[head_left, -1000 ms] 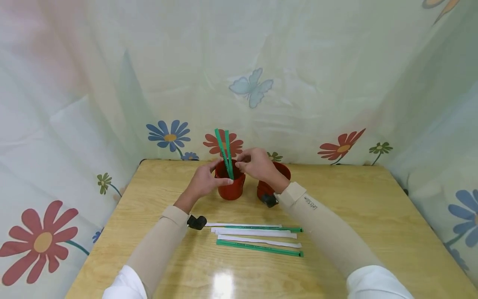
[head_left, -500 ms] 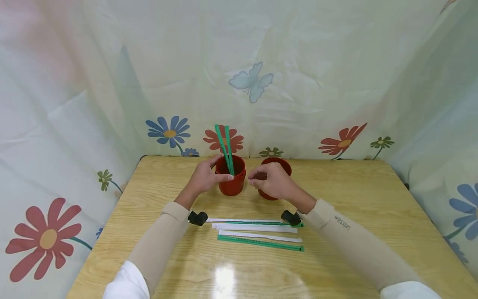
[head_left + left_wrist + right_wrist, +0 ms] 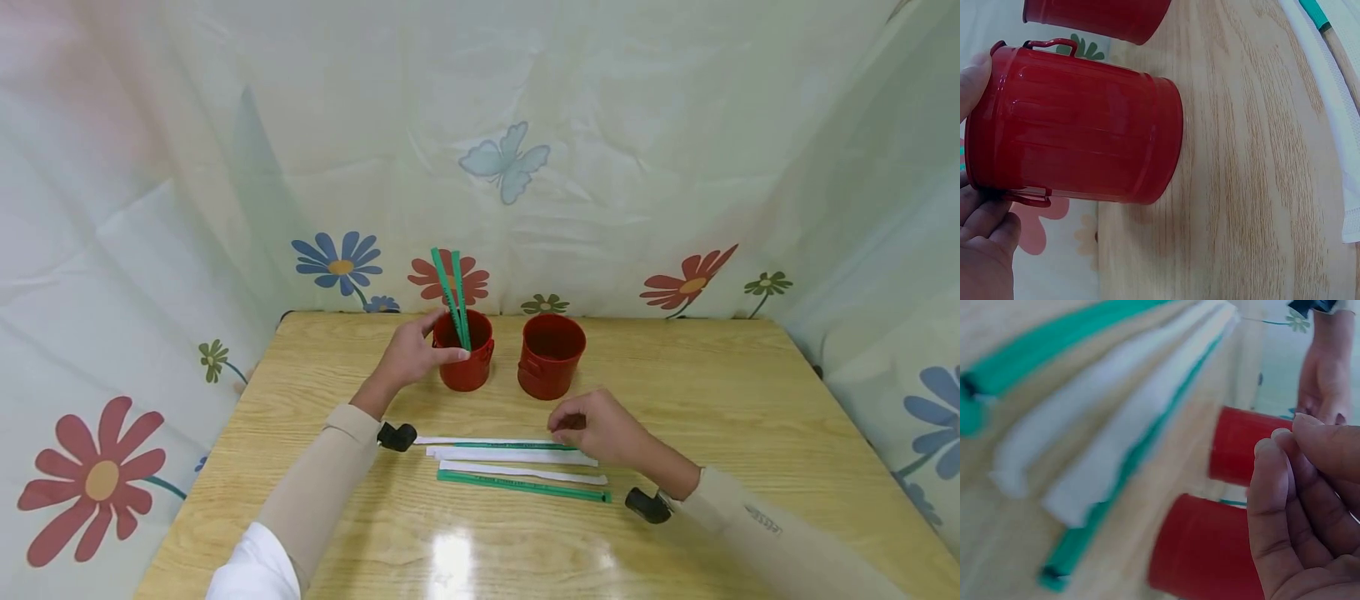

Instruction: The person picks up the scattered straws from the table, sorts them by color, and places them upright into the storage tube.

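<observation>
My left hand (image 3: 408,354) holds a small red metal bucket (image 3: 467,377) at its rim, thumb on one side and fingers on the other. Two long thin green packets (image 3: 457,279) with printing stand leaning inside it. In the left wrist view this bucket (image 3: 1085,128) shows its side handles. My right hand (image 3: 603,429) hovers by the right ends of a row of packets, fingers loosely bent, with nothing visible between them. That row has white packets (image 3: 517,457) and green packets (image 3: 525,486) lying side by side. The right hand (image 3: 1310,519) hangs nearer the camera than the packets.
A second red bucket (image 3: 551,375) stands right of the first, nothing visible sticking out of it. The wooden table (image 3: 712,400) ends at a flowered curtain (image 3: 630,167) behind. Small black cameras (image 3: 648,505) sit on both wrists.
My right hand has come away from the left bucket's opening, past the right bucket, and down toward the right ends of the packets. The left hand keeps its hold on the bucket.
</observation>
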`<state>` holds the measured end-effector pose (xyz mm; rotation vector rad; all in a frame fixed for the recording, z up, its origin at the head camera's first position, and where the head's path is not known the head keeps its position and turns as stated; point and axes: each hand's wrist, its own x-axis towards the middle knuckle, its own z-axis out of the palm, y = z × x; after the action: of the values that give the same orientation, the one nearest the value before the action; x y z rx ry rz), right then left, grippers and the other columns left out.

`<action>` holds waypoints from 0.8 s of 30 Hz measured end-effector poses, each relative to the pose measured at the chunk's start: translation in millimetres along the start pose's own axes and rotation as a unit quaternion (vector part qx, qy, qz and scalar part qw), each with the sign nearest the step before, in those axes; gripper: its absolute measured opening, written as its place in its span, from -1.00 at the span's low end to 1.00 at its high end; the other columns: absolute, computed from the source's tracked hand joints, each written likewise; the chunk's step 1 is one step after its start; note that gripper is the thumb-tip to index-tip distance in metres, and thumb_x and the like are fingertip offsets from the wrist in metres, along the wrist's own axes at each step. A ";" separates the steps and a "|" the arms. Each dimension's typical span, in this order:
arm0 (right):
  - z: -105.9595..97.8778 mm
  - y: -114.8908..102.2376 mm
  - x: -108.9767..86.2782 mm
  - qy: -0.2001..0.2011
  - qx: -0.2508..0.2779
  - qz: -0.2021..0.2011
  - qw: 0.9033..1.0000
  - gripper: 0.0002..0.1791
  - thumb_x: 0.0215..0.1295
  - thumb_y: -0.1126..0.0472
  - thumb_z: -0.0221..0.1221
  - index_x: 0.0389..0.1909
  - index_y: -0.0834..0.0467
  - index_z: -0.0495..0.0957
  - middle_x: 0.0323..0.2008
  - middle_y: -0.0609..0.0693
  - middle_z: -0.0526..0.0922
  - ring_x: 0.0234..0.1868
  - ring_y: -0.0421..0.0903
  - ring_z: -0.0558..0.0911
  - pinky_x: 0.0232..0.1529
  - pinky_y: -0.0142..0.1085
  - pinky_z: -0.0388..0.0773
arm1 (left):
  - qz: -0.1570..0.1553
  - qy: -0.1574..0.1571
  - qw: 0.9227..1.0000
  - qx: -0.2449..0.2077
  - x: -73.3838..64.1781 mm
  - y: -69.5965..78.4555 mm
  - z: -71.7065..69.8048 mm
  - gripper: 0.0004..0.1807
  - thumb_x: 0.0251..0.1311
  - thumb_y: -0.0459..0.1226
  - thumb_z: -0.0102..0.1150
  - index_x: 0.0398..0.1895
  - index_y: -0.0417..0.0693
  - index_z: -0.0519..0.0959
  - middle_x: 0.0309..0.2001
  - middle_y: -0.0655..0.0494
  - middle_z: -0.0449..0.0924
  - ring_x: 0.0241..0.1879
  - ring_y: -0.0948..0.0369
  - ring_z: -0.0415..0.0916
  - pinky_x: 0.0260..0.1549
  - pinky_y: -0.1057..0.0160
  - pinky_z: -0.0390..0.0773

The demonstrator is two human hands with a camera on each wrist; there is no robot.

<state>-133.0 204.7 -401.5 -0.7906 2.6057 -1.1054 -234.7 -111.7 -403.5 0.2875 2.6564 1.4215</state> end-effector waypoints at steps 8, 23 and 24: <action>2.9 21.7 -25.3 -0.007 -0.002 0.028 1.000 -0.92 0.15 0.38 0.35 -0.35 0.16 0.72 -0.42 -0.08 0.73 -0.43 -0.35 0.55 -0.40 -0.45 0.59 | -0.001 -0.004 1.000 -0.005 -0.4 1.3 0.0 -0.02 -0.03 0.10 0.48 0.49 0.16 0.25 0.43 0.09 0.35 0.49 0.00 0.19 0.31 -0.07 0.45; 14.3 49.0 -42.5 0.011 -0.069 0.025 0.997 -0.83 0.11 0.32 0.39 -0.28 0.05 0.70 -0.34 -0.18 0.66 -0.36 -0.40 0.50 -0.36 -0.48 0.54 | -0.005 0.002 1.000 -0.004 -2.3 1.4 0.4 -0.03 0.01 0.06 0.46 0.51 0.17 0.22 0.47 0.10 0.29 0.50 -0.03 0.17 0.29 -0.10 0.46; 15.5 49.5 -42.5 0.008 -0.073 0.020 0.997 -0.83 0.11 0.33 0.38 -0.29 0.04 0.70 -0.34 -0.19 0.66 -0.36 -0.40 0.50 -0.36 -0.48 0.54 | -0.005 0.003 1.000 -0.004 -2.3 1.4 0.7 -0.03 0.00 0.06 0.47 0.51 0.18 0.22 0.47 0.10 0.30 0.50 -0.03 0.17 0.29 -0.09 0.46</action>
<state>-111.2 247.2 -448.7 -0.7564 2.7279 -0.9240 -232.2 -110.9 -402.7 0.2698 2.6527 1.4321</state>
